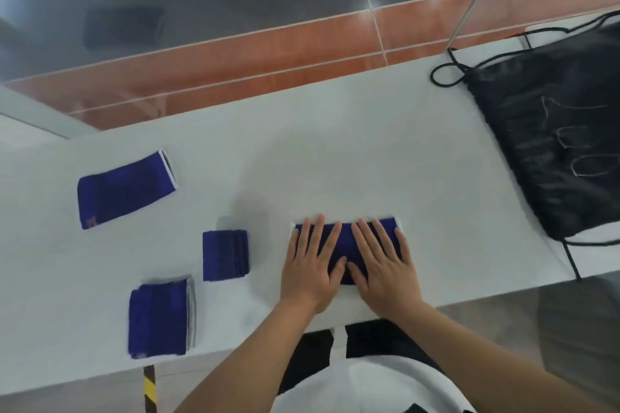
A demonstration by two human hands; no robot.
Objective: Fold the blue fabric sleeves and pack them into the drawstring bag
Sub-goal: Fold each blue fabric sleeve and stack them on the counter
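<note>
Sleeve [346, 238], blue, lies flat near the table's [335, 161] near edge, at centre. Left hand [310, 265] and right hand [382, 265] lie side by side, palms down, fingers straight and spread, pressing the sleeve; thumbs nearly touch. Bag [553, 144] lies at far right, well apart. Folded sleeve [225, 255] lies just left.

No legible txt anywhere tbh. The black crinkly drawstring bag [523, 104] has thin white outline shapes [574, 143], maybe letters, can't make em out. The flat blue fabric sleeve w/ white edge [124, 189] has a tiny orange mark [91, 221], too blurry to read.
</note>
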